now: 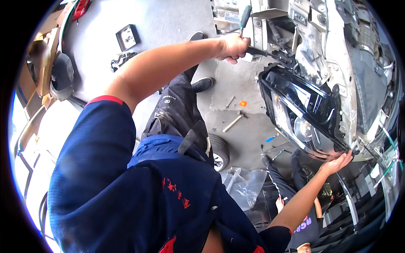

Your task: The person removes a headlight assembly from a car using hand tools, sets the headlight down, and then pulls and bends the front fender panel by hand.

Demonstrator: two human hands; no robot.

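Observation:
A dark headlight [301, 114] with a clear lens sits tilted at the opened front of a vehicle. My left hand [234, 47] is closed near its upper end. A screwdriver [245, 17] with a green and black handle sticks up from that fist. From the same fist a black, handle-like piece [256, 51] runs toward the headlight's upper corner; I cannot tell whether it is a tool or a part. With its fingers against the headlight's lower corner, my right hand [337, 163] grips it there. Part of that grip is hidden.
Bare metal body structure [333, 55] surrounds the headlight. On the floor lie a hammer [233, 122], an orange piece [243, 103], a blue-handled tool [271, 138] and plastic sheeting [244, 185]. A wheel [219, 152] is near my legs. Another person [301, 227] is at the lower right.

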